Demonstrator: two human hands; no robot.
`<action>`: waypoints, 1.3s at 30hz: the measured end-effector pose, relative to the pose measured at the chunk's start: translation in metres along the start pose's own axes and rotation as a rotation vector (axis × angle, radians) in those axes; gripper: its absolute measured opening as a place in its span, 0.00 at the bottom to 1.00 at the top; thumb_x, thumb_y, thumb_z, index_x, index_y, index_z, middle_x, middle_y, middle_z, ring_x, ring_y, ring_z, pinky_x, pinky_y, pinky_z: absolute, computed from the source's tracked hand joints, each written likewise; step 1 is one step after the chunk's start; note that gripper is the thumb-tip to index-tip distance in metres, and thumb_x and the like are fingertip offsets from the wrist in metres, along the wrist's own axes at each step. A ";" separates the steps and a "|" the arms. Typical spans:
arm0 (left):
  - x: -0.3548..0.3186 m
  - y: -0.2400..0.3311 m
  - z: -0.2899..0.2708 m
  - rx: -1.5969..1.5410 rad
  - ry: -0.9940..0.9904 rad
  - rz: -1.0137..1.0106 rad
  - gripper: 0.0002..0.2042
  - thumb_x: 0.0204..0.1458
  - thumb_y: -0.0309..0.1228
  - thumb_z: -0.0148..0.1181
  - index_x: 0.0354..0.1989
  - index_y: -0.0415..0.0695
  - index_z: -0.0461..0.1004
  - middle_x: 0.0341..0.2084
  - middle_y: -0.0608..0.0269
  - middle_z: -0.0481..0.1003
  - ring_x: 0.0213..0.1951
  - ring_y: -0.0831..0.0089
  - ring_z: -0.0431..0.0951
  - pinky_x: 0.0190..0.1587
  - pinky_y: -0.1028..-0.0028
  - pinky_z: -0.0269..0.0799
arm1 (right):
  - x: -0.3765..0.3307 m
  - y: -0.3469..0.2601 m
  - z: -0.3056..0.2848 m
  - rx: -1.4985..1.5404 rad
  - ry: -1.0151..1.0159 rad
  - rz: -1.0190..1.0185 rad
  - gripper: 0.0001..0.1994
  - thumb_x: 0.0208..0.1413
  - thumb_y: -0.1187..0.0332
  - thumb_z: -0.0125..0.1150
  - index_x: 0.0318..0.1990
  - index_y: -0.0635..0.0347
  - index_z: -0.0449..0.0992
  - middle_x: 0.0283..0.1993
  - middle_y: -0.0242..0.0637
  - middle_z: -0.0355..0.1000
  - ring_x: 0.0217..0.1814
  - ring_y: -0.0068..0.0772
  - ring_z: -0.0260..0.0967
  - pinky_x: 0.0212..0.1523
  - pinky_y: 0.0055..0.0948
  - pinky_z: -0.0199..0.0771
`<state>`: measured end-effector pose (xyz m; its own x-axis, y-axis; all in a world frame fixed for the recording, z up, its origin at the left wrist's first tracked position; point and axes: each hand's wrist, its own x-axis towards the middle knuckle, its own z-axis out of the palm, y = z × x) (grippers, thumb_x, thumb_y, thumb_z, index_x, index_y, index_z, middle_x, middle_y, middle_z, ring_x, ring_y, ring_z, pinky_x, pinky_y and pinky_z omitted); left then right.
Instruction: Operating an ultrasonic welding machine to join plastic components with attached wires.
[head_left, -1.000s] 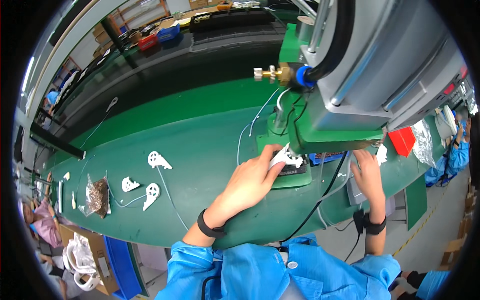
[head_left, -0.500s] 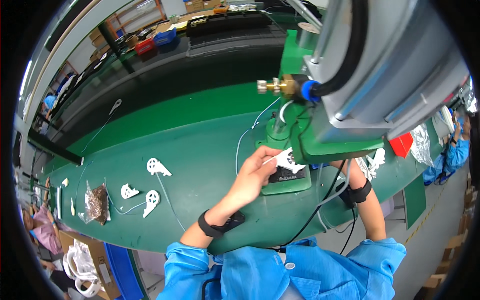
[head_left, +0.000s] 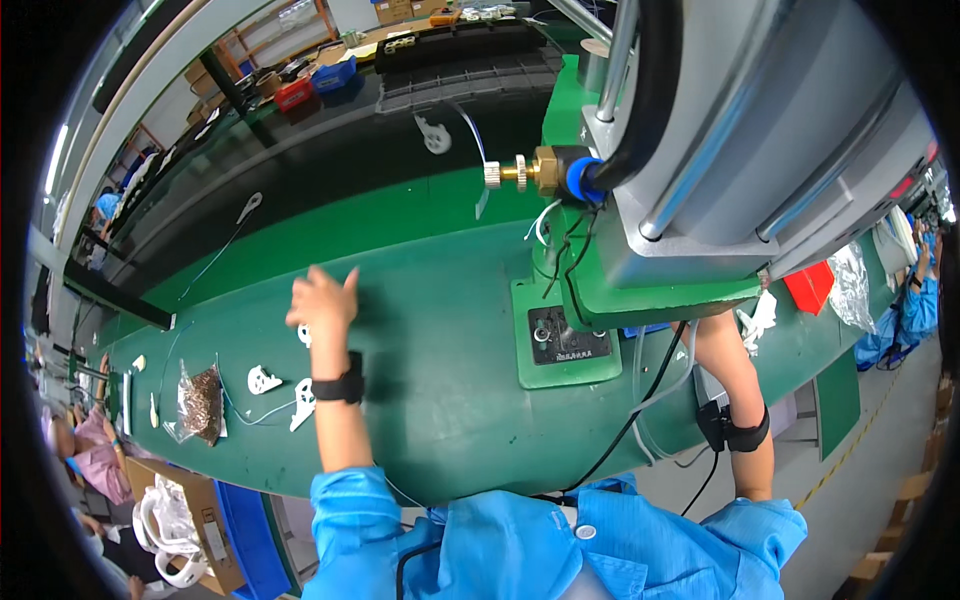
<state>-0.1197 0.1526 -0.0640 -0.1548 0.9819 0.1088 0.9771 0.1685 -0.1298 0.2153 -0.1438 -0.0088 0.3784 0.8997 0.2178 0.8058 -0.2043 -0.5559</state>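
My left hand is raised over the left part of the bench, slightly blurred, fingers spread and holding nothing. Just below it a white plastic piece is mostly hidden by my wrist. Two more white pieces, one with a round spoked end and a smaller one, lie to its left. Farther off, a white piece with a cord shows against the black surface; I cannot tell whether it is in the air. My right hand reaches behind the green-and-grey press, its fingers hidden. The press's black plate is bare.
A bag of small brown parts sits at the left of the green bench. Cables and a tube hang near my right forearm. A red bin and clear plastic bag stand right. A co-worker's blue sleeve shows beyond.
My left hand has let go of the white piece at the press and swung left, opening. A white piece now shows over the black surface. My right hand stays behind the press.
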 end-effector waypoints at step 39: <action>-0.162 0.091 -0.091 -1.101 -0.363 1.058 0.08 0.53 0.27 0.50 0.37 0.35 0.70 0.21 0.59 0.71 0.23 0.73 0.70 0.27 0.72 0.65 | -0.017 -0.002 -0.009 0.040 -0.032 -0.116 0.06 0.44 0.75 0.55 0.31 0.65 0.72 0.28 0.43 0.68 0.33 0.44 0.67 0.35 0.35 0.68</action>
<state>0.0080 0.0013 -0.0040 0.7760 0.6038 0.1822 0.2579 -0.5674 0.7820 0.2113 -0.1622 -0.0038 0.2682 0.9283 0.2575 0.8245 -0.0829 -0.5598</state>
